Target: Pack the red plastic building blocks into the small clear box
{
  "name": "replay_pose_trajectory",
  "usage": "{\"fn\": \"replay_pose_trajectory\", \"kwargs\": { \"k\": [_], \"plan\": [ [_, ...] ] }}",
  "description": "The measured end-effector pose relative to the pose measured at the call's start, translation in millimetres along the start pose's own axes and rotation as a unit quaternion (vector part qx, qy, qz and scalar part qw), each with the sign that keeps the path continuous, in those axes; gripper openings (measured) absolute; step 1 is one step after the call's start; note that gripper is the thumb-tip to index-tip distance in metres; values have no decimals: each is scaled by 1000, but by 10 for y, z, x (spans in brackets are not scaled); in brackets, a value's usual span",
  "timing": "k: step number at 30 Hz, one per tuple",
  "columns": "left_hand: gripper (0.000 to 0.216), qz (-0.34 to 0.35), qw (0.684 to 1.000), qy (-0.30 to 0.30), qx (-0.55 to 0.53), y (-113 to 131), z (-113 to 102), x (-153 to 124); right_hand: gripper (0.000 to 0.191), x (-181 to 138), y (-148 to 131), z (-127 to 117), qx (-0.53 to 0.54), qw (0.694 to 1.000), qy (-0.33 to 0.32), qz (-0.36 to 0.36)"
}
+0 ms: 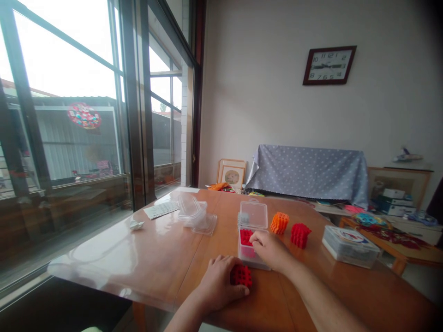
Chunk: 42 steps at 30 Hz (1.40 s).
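Observation:
Near the front edge of the table, my left hand (221, 281) is wrapped round a red block with a grid of holes (242, 275), which rests on the tabletop. My right hand (268, 249) is over the open clear plastic box (246, 260), its fingers bent together at the red pieces (245, 236) inside. Whatever those fingertips pinch is hidden. The box's clear lid (254, 214) stands raised at its far side. To the right of the box are an orange knobbly block stack (279, 223) and a red one (300, 235).
Several empty clear containers (194, 214) lie left of the box, beside a printed sheet (161, 210) and a crumpled wrapper (136, 224). A lidded clear box (351, 246) sits at the right. The wooden table (148, 258) borders a large window on the left.

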<state>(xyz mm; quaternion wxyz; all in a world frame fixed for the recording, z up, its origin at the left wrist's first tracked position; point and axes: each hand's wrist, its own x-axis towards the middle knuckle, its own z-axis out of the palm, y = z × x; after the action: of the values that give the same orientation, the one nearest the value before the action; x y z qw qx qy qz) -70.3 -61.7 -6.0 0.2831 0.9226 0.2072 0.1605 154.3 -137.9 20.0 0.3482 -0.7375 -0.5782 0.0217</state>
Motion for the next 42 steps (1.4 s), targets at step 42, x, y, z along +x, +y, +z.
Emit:
{"fn": "replay_pose_trajectory", "kwargs": {
  "k": [42],
  "plan": [
    [55,22,999,11,-32,-55,12,-16,30,-779,-383,158,35,996,77,0]
  ]
}}
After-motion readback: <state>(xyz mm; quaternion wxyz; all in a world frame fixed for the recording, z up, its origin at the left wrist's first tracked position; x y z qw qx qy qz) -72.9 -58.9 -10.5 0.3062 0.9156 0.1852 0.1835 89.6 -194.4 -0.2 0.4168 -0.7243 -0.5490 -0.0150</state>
